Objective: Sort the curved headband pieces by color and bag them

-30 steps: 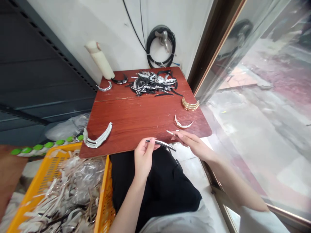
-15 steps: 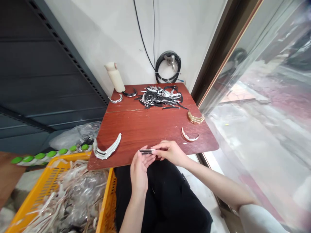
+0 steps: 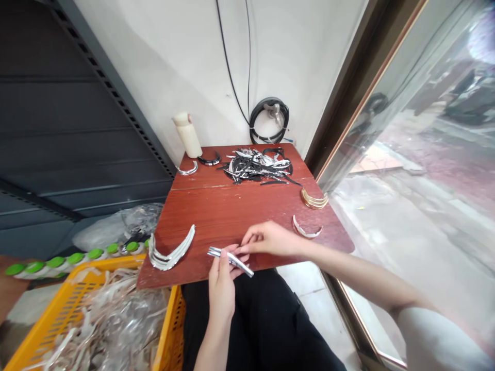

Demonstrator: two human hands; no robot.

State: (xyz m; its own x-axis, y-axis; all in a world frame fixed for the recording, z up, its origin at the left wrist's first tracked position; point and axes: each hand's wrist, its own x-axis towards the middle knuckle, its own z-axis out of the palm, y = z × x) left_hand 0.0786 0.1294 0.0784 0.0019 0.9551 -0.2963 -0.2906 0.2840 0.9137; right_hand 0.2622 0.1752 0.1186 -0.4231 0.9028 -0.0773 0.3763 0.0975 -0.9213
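My left hand (image 3: 223, 278) is closed on a few narrow, shiny silver strips (image 3: 240, 264), its thumb pressing them from above over the table's front edge. Close behind the strips, my right hand (image 3: 266, 239) has thumb and forefinger pinched together by the left fingertips. Whatever is in that pinch is too small to make out. Left of the hands lies a bundle of curved silver strips (image 3: 172, 252). To the right are a thin curved whitish strip (image 3: 307, 230) and a stack of gold curved strips (image 3: 314, 200).
A heap of black and silver strips (image 3: 257, 166) lies at the back of the red-brown table (image 3: 216, 206). Behind left stand a cream bottle (image 3: 188, 136), silver curved strips (image 3: 188, 169) and black ones (image 3: 210, 160). A yellow crate (image 3: 172, 324) of scraps sits at lower left.
The strips in my left hand have turned, their right end now pointing down toward me and showing silver. My right fingers have come off that end and sit behind the strips.
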